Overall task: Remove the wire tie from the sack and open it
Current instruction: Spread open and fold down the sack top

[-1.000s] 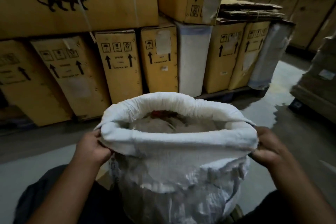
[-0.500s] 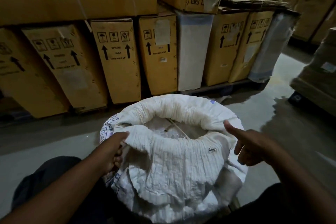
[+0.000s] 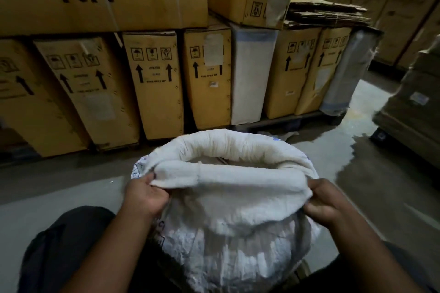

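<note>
A white woven sack [image 3: 228, 240] stands on the floor between my knees, its mouth open and its top rolled outward into a thick cuff [image 3: 238, 176]. My left hand [image 3: 145, 195] grips the near-left part of that rolled rim. My right hand [image 3: 326, 202] grips the near-right part of it. The opening is a narrow gap behind the near cuff, and the contents are mostly hidden. No wire tie shows anywhere in view.
A row of upright yellow cardboard boxes [image 3: 154, 83] on a pallet stands just beyond the sack, with larger boxes stacked on top. A white panel [image 3: 252, 74] and a wrapped roll [image 3: 342, 74] lean among them. More stacked cartons [image 3: 414, 112] are at the right. The concrete floor [image 3: 371, 173] looks wet.
My right hand, which was pointing free of the sack, has come down and gripped the rim. My left hand has shifted up onto the near-left cuff. The rolled cuff is thicker.
</note>
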### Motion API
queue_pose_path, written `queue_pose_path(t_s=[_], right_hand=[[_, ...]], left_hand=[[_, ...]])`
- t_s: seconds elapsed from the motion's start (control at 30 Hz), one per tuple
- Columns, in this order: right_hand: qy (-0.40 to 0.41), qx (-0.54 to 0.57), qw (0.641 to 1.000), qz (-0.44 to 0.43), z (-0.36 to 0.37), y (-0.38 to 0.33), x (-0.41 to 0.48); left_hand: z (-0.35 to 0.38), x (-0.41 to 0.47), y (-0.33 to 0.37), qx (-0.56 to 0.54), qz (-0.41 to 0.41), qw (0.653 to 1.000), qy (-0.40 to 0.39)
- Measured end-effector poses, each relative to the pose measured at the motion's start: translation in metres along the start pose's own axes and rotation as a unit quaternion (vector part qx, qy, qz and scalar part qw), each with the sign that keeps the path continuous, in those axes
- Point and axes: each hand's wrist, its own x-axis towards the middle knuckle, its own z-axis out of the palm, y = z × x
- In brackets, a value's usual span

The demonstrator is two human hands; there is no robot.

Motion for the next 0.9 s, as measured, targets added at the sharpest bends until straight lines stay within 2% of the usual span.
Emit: queue_pose_path(t_s=[0.07,0.1,0.13,0.17,0.2,0.23,0.27,0.3,0.33,0.37,0.4,0.47,0.5,0.53,0.57,0.63,0.67,0.73,0.83,0.9], right_hand=[[0.001,-0.052,0.999,0.012,-0.002,-0.002,-0.008],[0.020,-0.106,0.994,0.026,-0.004,0.001,-0.007],[0.050,-0.209,0.976,0.029,-0.005,0.005,-0.007],[0.117,-0.367,0.923,0.018,-0.011,0.011,0.001],[0.169,-0.535,0.828,-0.015,-0.017,0.018,0.007],[0.197,-0.658,0.726,-0.045,-0.022,0.026,0.015],[0.214,-0.717,0.660,-0.066,-0.027,0.030,0.023],[0.232,-0.756,0.602,-0.114,-0.026,0.031,0.028],[0.233,-0.783,0.538,-0.206,-0.022,0.032,0.031],[0.212,-0.796,0.478,-0.305,-0.014,0.031,0.034],[0.174,-0.776,0.450,-0.405,-0.002,0.032,0.034],[0.073,-0.713,0.456,-0.528,0.018,0.038,0.038],[0.028,-0.702,0.469,-0.536,0.028,0.043,0.038],[-0.003,-0.703,0.475,-0.529,0.036,0.047,0.038],[-0.029,-0.715,0.472,-0.515,0.040,0.050,0.041],[-0.051,-0.772,0.466,-0.430,0.039,0.055,0.052],[-0.042,-0.811,0.461,-0.358,0.032,0.056,0.059],[0.006,-0.867,0.441,-0.232,0.012,0.053,0.073],[0.054,-0.870,0.467,-0.145,-0.014,0.044,0.084],[0.051,-0.871,0.479,-0.093,-0.022,0.039,0.082]], left_hand=[[-0.002,-0.005,0.012,0.050,-0.002,0.999,-0.003],[-0.004,-0.003,0.011,0.099,-0.005,0.995,-0.001],[-0.007,-0.001,0.006,0.171,0.000,0.985,0.005],[-0.011,0.002,-0.004,0.255,0.012,0.967,0.021],[-0.017,0.005,-0.014,0.353,0.037,0.933,0.059],[-0.023,0.007,-0.024,0.470,0.076,0.873,0.106],[-0.029,0.009,-0.030,0.599,0.130,0.779,0.133],[-0.032,0.012,-0.035,0.712,0.191,0.663,0.132],[-0.035,0.015,-0.040,0.787,0.270,0.542,0.119],[-0.033,0.016,-0.044,0.810,0.357,0.459,0.078],[-0.027,0.015,-0.050,0.805,0.431,0.408,0.009],[-0.014,0.017,-0.060,0.794,0.508,0.310,-0.123],[-0.008,0.021,-0.064,0.800,0.510,0.267,-0.169],[-0.003,0.027,-0.067,0.812,0.486,0.256,-0.196],[0.002,0.032,-0.068,0.827,0.451,0.267,-0.202],[0.003,0.043,-0.064,0.858,0.384,0.292,-0.177],[0.002,0.046,-0.061,0.874,0.359,0.281,-0.167],[0.001,0.049,-0.050,0.914,0.302,0.215,-0.165],[-0.007,0.040,-0.033,0.935,0.250,0.166,-0.191],[-0.020,0.028,-0.023,0.953,0.202,0.096,-0.202]])
